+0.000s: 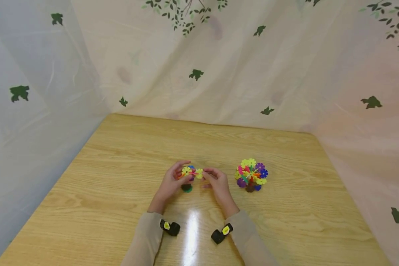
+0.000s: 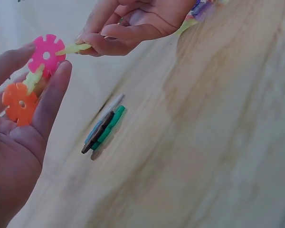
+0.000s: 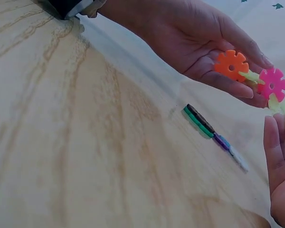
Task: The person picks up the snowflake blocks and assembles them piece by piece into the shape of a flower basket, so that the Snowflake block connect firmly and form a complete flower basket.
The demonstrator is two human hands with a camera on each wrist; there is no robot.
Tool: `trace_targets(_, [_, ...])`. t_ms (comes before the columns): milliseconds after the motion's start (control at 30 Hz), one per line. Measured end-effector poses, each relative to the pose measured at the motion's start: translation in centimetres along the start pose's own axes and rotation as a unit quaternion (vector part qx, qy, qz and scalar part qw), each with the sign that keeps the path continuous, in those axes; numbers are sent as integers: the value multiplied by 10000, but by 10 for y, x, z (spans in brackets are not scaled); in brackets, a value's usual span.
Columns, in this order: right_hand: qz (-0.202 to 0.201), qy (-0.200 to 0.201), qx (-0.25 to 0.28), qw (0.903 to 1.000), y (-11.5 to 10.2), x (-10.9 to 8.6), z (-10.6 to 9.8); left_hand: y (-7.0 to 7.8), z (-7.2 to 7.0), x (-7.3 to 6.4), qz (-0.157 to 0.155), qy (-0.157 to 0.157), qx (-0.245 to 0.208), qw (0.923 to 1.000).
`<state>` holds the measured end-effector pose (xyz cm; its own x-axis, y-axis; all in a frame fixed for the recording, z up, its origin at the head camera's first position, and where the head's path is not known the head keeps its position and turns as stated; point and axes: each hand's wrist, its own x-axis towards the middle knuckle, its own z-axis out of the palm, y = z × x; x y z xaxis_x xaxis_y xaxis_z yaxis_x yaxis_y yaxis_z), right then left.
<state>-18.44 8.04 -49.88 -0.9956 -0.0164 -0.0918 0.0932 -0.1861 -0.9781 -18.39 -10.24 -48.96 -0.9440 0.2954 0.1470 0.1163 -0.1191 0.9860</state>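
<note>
My left hand (image 1: 169, 181) pinches a short chain of flower-shaped interlocking discs between thumb and fingers, above the table. In the left wrist view, the chain has an orange disc (image 2: 14, 105) near the palm, a yellow disc edge-on, then a pink disc (image 2: 38, 61) at the fingertips. A second yellow disc (image 2: 72, 49) sits in the pink one's edge. My right hand (image 1: 220, 184) pinches that yellow disc by its outer side. Below the hands, several loose discs lie on the table, among them a green disc (image 2: 115, 121) and a dark brown disc (image 2: 99, 131).
A round cluster of many joined flower discs (image 1: 251, 175) stands on the wooden table (image 1: 119, 147), to the right of my right hand. A pale curtain with green leaf shapes (image 1: 219, 92) hangs behind the table and along its sides.
</note>
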Motion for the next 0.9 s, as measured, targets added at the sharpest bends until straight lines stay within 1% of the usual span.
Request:
trace_targets(100, [3, -161, -16, 9999, 1, 0, 1, 0, 0, 0, -173, 52, -184, 9997])
trace_targets(233, [-28, -274, -43, 9996, 0, -2, 2, 1, 1, -1, -275, 98, -258, 9992])
trace_targets(367, [-73, -261, -115, 9996, 1, -2, 3, 3, 1, -2, -293, 133, -215, 9993])
trace_targets(433, [-107, -273, -232, 9993, 2, -1, 3, 3, 1, -2, -286, 138, -201, 9993])
trace_targets(600, [-193, -367, -480, 9980, 5, 1, 0, 3, 2, -2, -262, 148, -182, 9994])
trace_targets(700, [-251, -433, -566, 9971, 5, 1, -1, 2, 2, -1, -314, 162, -201, 9992])
trace_targets(833, [-129, -509, -510, 9973, 4, 0, -2, 1, 1, -1, -362, 147, -287, 9988])
trace_targets(900, [1, -550, -395, 9977, 4, 0, -2, 0, 0, -2, -312, 85, -328, 9989])
